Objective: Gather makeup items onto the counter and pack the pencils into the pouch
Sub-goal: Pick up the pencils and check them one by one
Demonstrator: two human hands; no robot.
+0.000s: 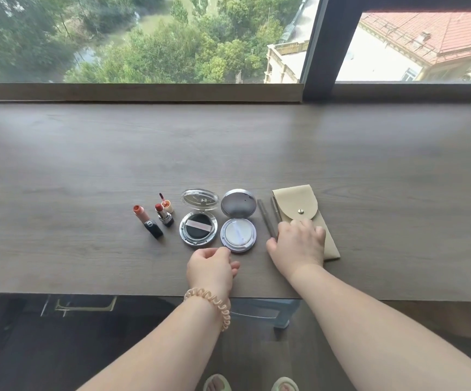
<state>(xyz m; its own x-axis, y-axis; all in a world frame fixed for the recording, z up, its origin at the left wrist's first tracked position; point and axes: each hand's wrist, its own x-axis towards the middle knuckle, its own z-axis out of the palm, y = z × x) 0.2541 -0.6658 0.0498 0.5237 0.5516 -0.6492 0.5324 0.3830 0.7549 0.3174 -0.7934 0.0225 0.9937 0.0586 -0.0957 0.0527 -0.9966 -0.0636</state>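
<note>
Makeup sits gathered on the counter (87, 165); two pencils (268, 218) lie unpacked at nine o'clock of the snapped-shut pouch (310, 210); right hand (299, 244) spread flat across both, left hand (211, 266) loosely curled, empty

The only lettering I can read is on the dark base of the leftmost lipstick (150, 224) standing on the counter: small pale capitals that seem to spell "DIOR", though they are tiny. The clear lid of the open black compact (199, 198) carries a faint mark I cannot make out.
</note>
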